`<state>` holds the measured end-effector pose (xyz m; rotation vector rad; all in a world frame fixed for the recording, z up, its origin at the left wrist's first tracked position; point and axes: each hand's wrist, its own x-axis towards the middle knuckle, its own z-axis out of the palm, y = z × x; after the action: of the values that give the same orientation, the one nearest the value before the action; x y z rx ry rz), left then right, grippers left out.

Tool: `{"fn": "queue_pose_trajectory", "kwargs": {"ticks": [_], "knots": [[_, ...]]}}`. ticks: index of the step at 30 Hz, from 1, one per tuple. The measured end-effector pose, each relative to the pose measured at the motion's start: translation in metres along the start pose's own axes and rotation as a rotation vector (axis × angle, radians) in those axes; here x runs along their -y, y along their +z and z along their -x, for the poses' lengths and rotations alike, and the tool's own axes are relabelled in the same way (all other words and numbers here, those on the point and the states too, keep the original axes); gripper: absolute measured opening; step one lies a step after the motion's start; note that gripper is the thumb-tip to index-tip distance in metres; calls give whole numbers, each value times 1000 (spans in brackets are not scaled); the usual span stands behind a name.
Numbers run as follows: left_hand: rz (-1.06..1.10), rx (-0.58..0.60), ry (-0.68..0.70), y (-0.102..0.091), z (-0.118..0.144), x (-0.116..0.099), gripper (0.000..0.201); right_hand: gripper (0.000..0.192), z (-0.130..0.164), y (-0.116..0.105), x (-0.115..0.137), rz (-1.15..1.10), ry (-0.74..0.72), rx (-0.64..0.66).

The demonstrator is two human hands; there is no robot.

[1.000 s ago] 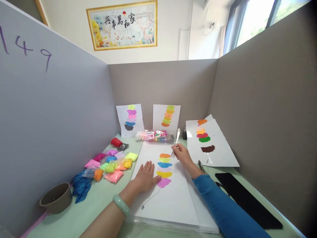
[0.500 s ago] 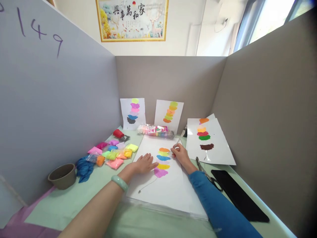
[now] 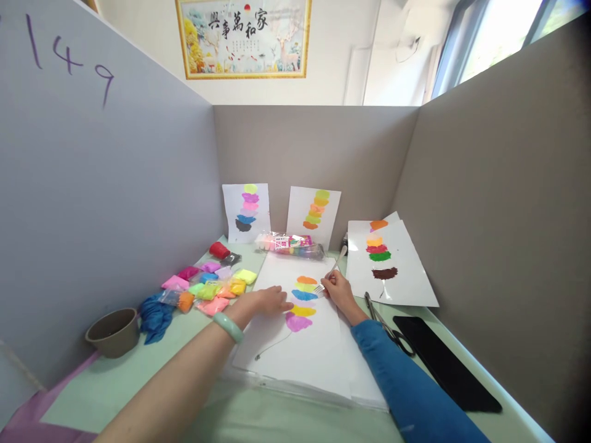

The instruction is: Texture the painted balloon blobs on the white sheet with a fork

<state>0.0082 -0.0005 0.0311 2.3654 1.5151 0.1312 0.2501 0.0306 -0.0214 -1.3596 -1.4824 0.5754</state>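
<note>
A white sheet of paper [image 3: 318, 363] lies before me with a column of flattened clay patches: orange [image 3: 306, 280], yellow, blue [image 3: 304, 296], pale lilac, deeper yellow [image 3: 305, 312] and magenta [image 3: 298, 323]. A thin dark line curves from the magenta patch to the lower left. My right hand [image 3: 340, 290] is closed around a metal fork [image 3: 343, 251], handle pointing up and away, with its tines at the right edge of the clay near the blue and yellow patches. My left hand [image 3: 272, 300] rests on the paper, open, fingertips beside the left edge of the column.
Bagged coloured clay [image 3: 210, 290], a blue cloth-like bundle [image 3: 156, 315] and a brown pot [image 3: 113, 332] sit left. Scissors [image 3: 392, 332] and a black mat [image 3: 443, 363] lie right. A clear marker pack [image 3: 290, 245] and painted cards [image 3: 314, 212] stand behind. Grey partitions [image 3: 318, 141] enclose the table.
The fork and my right hand have shifted slightly to the right. My left hand has tilted a little, its fingers drawn closer together on the paper. The view has moved slightly.
</note>
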Motion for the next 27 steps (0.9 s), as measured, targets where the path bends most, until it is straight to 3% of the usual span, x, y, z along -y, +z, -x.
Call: {"fn": "queue_pose_trajectory", "kwargs": {"ticks": [3,10,27], "knots": [[-129,125,6,19,13,0,66,14,0,-3,-1,93,-17,-13],[-192,25,-12,36,21,0,69,13,2,-3,-3,122,-41,-1],[-196,-35,4,44,16,7,70,10,-1,-2,-7,317,-9,-104]]}}
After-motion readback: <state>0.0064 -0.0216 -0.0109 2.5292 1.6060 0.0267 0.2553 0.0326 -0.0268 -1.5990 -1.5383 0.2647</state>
